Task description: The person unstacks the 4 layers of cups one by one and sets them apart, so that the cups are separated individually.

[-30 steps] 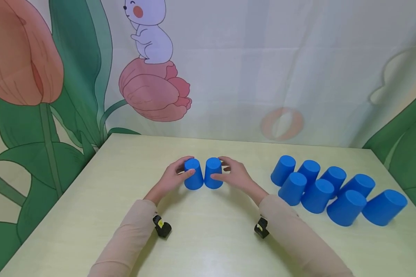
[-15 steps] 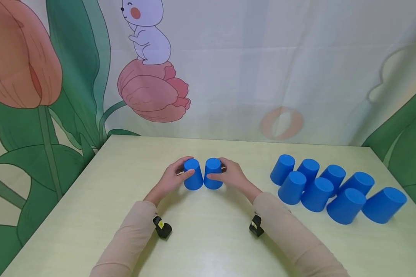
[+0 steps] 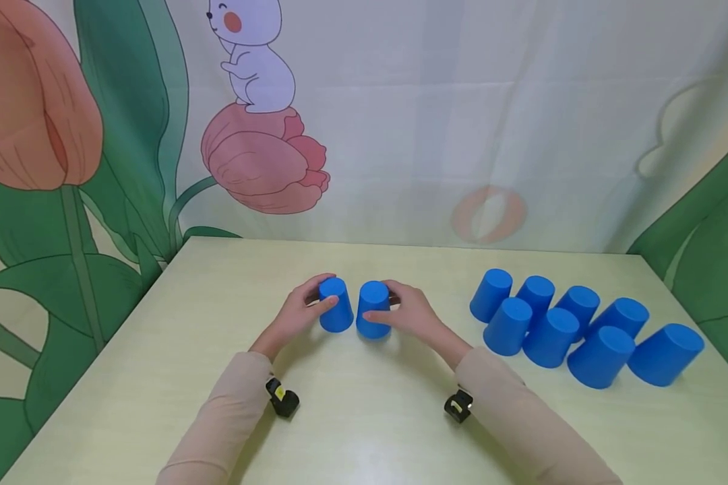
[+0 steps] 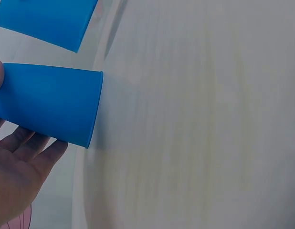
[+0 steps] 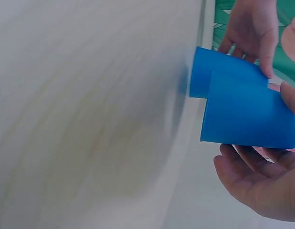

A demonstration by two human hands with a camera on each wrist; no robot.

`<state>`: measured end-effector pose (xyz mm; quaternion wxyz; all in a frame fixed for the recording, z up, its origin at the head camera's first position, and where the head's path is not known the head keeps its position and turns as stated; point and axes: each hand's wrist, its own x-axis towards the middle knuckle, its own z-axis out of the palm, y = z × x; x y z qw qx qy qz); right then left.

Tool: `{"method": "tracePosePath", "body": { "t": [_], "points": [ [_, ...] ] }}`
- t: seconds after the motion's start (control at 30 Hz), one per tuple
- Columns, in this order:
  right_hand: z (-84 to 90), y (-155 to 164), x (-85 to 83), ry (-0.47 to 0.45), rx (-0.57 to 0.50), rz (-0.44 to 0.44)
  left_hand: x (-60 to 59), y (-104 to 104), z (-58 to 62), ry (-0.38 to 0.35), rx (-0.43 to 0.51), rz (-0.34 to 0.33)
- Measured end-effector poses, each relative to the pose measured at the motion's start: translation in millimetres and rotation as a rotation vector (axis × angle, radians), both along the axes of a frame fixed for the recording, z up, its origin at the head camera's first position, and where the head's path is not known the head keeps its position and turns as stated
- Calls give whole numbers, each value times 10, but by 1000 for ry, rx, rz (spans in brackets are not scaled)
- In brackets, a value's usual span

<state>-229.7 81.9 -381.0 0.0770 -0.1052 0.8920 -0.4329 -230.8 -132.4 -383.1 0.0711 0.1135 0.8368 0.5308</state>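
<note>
Two blue cups stand upside down side by side near the middle of the table, a narrow gap between them. My left hand (image 3: 296,315) grips the left cup (image 3: 338,311), thumb on its near side and fingers behind. The right cup (image 3: 373,294) is held by my right hand (image 3: 417,313), its thumb across the front. In the right wrist view, the right cup (image 5: 247,114) partly covers the left cup (image 5: 224,69). Both cups also show in the left wrist view, the held left cup (image 4: 49,102) being nearer. Whether the right cup's rim touches the table is unclear.
Several more upside-down blue cups (image 3: 554,337) stand close together in two rows at the table's right side. A printed curtain (image 3: 388,148) hangs behind the table's back edge. Each wrist wears a small black camera (image 3: 284,399).
The right cup has shifted slightly toward me with my right hand, so the cups' lower rims, close together before, are now apart. My left hand keeps its grip. The head view has shifted slightly.
</note>
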Motion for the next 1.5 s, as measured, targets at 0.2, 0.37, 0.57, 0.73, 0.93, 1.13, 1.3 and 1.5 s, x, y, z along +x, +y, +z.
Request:
{"method": "tracePosePath", "body": {
  "t": [0.2,0.37,0.57,0.73,0.93,1.13,1.3,1.5],
  "points": [
    [131,91,119,28,-18,17,-197,-59,-297,26,4,9],
    [199,210,212,47,-40,16,-197,-61,-282,16,3,6],
    [240,373,315,82,-64,6,-97,-47,-104,3,1,-14],
    [217,490,372,126,-58,15,15,-14,60,-1,-13,-8],
    [169,643,445,135,-35,14,38,-9,76,4,-4,-9],
    [156,771,520,127,-25,12,27,-17,57,2,7,-8],
    [152,869,590,116,-21,-5,35,-8,58,-4,8,-6],
    [192,978,692,109,-18,-27,39,5,60,-11,11,0]
  ]
}}
